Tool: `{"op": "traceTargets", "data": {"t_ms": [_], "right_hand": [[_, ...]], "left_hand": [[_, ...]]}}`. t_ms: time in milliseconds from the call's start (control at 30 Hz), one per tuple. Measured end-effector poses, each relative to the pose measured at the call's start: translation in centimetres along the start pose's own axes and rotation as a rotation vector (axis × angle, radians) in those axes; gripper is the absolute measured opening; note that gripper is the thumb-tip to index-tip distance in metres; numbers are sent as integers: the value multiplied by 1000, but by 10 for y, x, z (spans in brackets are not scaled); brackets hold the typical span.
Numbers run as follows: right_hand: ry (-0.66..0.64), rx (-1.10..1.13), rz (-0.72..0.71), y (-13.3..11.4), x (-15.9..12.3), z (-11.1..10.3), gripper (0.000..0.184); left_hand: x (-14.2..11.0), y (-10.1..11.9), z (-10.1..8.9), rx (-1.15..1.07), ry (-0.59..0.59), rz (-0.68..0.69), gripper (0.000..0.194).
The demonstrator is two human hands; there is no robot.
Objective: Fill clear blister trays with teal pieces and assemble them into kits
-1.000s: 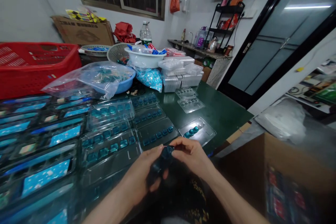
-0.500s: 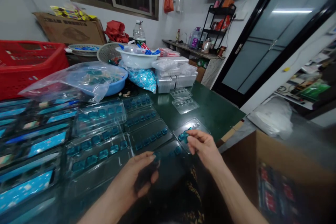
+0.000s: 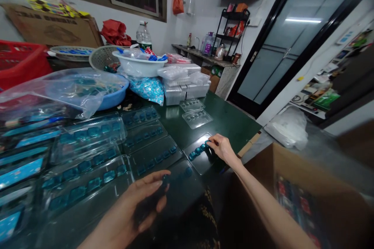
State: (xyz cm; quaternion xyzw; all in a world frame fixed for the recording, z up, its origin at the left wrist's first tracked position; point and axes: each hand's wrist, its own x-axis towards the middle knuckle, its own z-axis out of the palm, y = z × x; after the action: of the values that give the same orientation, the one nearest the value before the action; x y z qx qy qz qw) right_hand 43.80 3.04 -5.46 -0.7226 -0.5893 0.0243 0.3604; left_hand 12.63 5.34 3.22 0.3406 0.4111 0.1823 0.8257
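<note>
My right hand [image 3: 222,148] pinches a small translucent teal piece [image 3: 207,143] at the far end of a clear plastic tray [image 3: 203,167]. In that tray, a row of similar teal pieces [image 3: 198,151] runs toward me. Nearer to me, my left hand [image 3: 139,200] is curled, with a dark teal piece [image 3: 165,179] between thumb and forefinger; whether the shaded palm holds more I cannot tell. Several clear trays with teal pieces [image 3: 157,158] lie left of my right hand. Two clear trays without teal pieces [image 3: 197,118] are farther back.
Stacked clear trays [image 3: 187,89], a blue basin [image 3: 112,99] under plastic film and a white basin [image 3: 140,66] stand at the back of the green table [image 3: 233,118]. An open cardboard box [image 3: 264,167] is at right. Packs with blue dotted pieces [image 3: 22,173] lie at left.
My right hand has shifted to the far end of the tray, and more of the teal row shows. The left hand stays curled around its piece. The view has turned right.
</note>
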Motion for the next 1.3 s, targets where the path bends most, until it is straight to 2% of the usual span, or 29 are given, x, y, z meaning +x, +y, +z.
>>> {"op": "traceTargets", "data": {"t_ms": [233,433,500,600,633,700,733,800,900,967,1100,1300], "right_hand": [[-160,-178,-108,-14,6,-10,17],[-322,-277,-146,-28,9,-19,19],[-336,-312,-125,-28,9,-18,21],[-317,-364,-76,-32,9,-18,12],[-298,-381,-56,-36,8,-20,14],[-248,-414,-22,-50,3,-24,33],[-225,-394,-16,-61,-1,-27,40],[-227,-226,-40,-89,-13,-31,42],[-343,218,-130,-131,-32,-29,37],[-389,364,-184,-150,-41,-23,34],[-382,413,-209,-159,-49,-12,18],[-379,440,-35,-155,-58,-2,8]], "left_hand": [[7,2,-5,41,-49,-62,42],[10,2,-6,55,-61,-13,43],[11,3,-5,55,-83,-6,44],[12,3,-3,83,-143,10,44],[11,3,-3,92,-156,16,43],[11,1,-2,96,-153,35,41],[10,-1,-2,94,-142,46,40],[10,-4,-1,100,-123,65,38],[10,-8,1,164,-131,72,40],[10,-9,3,244,-141,96,42],[7,-11,4,352,-114,136,45],[1,-11,0,401,-86,105,50]]}}
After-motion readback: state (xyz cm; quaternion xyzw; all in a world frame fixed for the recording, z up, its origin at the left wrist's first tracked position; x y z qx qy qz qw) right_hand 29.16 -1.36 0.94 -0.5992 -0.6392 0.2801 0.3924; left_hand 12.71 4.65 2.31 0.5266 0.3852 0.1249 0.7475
